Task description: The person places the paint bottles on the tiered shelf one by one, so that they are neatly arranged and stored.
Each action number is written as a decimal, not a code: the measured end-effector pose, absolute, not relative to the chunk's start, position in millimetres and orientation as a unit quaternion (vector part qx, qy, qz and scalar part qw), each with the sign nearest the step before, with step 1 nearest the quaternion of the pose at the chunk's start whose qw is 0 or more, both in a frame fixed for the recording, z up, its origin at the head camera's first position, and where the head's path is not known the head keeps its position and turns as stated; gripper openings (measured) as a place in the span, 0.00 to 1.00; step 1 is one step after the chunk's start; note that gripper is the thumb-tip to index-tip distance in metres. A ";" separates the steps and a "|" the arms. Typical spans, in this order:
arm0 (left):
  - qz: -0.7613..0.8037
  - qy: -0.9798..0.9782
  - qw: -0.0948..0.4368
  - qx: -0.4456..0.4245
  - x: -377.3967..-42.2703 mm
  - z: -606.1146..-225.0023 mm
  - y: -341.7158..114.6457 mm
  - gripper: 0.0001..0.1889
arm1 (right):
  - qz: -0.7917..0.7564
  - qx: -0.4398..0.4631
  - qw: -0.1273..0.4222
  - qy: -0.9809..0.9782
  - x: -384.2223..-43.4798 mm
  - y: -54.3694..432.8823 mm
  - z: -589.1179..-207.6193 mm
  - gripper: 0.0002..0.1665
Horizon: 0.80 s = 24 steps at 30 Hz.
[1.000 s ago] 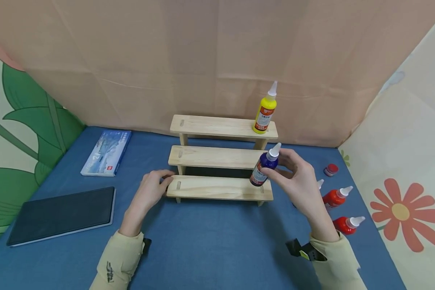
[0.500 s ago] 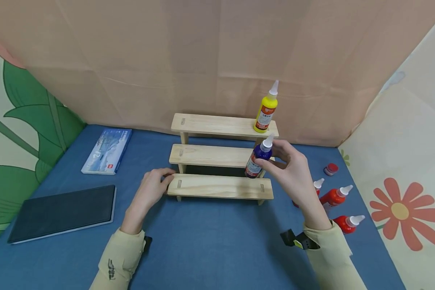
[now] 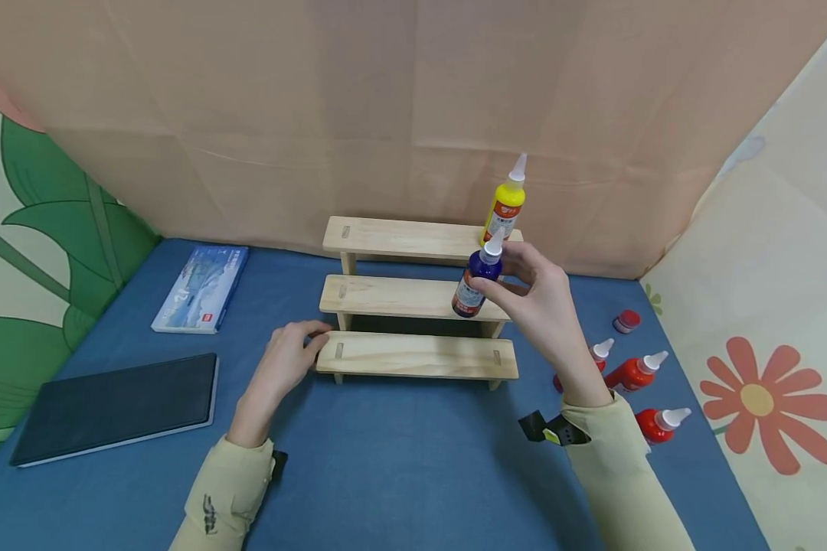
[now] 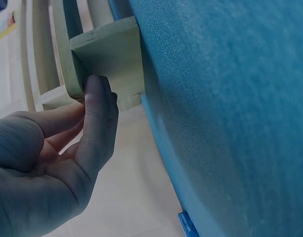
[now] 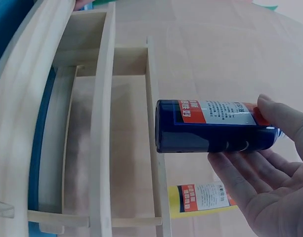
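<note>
The left end of the lowest step of a three-step wooden stand (image 3: 413, 354) is pinched between the thumb and bent fingers of the left hand (image 3: 286, 360). A dark blue bottle (image 3: 478, 277) with a white nozzle is pinched by its upper part between the thumb and fingers of the right hand (image 3: 540, 298). The blue bottle is seen from the head over the right part of the middle step, slightly tilted, nozzle up; in the right wrist view its base is shown raised clear of that step. A yellow bottle (image 3: 507, 197) is stood upright at the right end of the top step, just behind the blue one. The stand is placed toward the middle of the tabletop's (image 3: 400, 467) far edge, in front of a beige cloth (image 3: 262, 115). Near the tabletop's right edge three red bottles (image 3: 636, 373) with white nozzles are set, one partly hidden by the right forearm, and a small red-lidded jar (image 3: 627, 321) is placed toward the far right corner. A blue-covered book (image 3: 200, 289) is laid near the far left corner, and a dark flat tablet-like slab (image 3: 117, 409) is laid along the left edge.
</note>
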State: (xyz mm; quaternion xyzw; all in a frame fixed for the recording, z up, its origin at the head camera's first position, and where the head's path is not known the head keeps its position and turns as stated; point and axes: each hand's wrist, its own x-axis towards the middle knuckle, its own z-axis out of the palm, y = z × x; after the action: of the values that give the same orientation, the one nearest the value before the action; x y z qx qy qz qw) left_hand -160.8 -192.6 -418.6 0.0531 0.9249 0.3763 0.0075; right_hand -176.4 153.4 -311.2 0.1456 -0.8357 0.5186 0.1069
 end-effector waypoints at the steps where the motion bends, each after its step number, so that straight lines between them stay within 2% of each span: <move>1: 0.377 0.925 0.007 0.053 -160.8 -418.9 -193.0 0.14 | 0.518 0.146 0.108 -0.836 -178.2 152.1 -310.1 0.31; 24: 0.372 0.927 0.007 0.049 -161.7 -419.7 -193.2 0.14 | 0.527 0.153 0.120 -0.828 -227.4 129.0 -278.8 0.32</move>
State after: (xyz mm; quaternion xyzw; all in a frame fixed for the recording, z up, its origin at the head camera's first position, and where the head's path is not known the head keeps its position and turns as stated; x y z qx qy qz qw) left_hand -161.7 -193.2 -419.7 0.0491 0.9269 0.3721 0.0073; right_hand -227.4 129.0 -278.8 0.1530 -0.8275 0.5267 0.1196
